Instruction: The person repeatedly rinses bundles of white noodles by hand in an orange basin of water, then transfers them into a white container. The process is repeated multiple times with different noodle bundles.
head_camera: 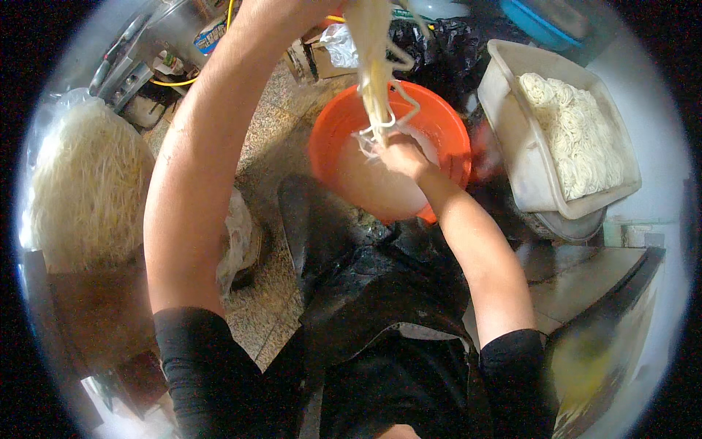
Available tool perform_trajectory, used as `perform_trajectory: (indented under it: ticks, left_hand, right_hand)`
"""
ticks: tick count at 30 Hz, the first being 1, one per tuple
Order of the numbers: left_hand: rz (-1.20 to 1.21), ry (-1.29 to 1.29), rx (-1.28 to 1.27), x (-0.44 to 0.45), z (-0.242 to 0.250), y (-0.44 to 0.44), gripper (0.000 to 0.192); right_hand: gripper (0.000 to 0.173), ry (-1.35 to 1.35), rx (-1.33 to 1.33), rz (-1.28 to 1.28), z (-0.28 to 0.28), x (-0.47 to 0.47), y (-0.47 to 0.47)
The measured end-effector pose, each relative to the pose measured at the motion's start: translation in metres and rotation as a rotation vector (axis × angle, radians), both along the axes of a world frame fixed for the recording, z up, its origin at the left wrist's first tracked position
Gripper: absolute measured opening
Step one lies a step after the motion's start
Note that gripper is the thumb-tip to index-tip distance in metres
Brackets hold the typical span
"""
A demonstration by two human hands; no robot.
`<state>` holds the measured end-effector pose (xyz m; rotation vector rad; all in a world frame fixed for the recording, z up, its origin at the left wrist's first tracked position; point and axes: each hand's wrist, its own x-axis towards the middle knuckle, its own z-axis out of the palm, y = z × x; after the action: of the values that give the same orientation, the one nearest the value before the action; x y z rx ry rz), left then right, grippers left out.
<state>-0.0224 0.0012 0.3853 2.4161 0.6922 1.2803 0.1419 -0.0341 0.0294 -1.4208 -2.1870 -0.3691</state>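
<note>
A long bundle of pale noodles (374,66) hangs down from the top edge into an orange plastic basin (447,110). My left forearm reaches up to that edge beside the bundle, but the hand itself is out of view. Over the basin, my right hand (403,155) grips the bundle's lower end, with loose strands looping around its fingers. Cloudy whitish liquid (378,189) fills the lower part of the basin. The noodles look blurred in places.
At right, a whitish plastic tub (499,82) holds coiled noodles (576,134). A clear bag of pale strands (90,192) stands at left. Black plastic (455,49) lies behind the basin, near a blue container (540,24). A yellow hose (175,83) runs at upper left.
</note>
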Motion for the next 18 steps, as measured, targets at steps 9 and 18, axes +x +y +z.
perform_trajectory:
  ticks: [9, 18]
  left_hand:
    - [-0.224, 0.177, -0.259, 0.0, -0.167, -0.002, 0.052]
    - [-0.131, -0.242, -0.636, 0.043, -0.212, 0.002, 0.05]
  right_hand:
    - [0.036, 1.307, -0.266, 0.201, 0.144, 0.028, 0.021]
    - [0.059, 1.865, -0.816, 0.421, 0.084, 0.02, -0.007]
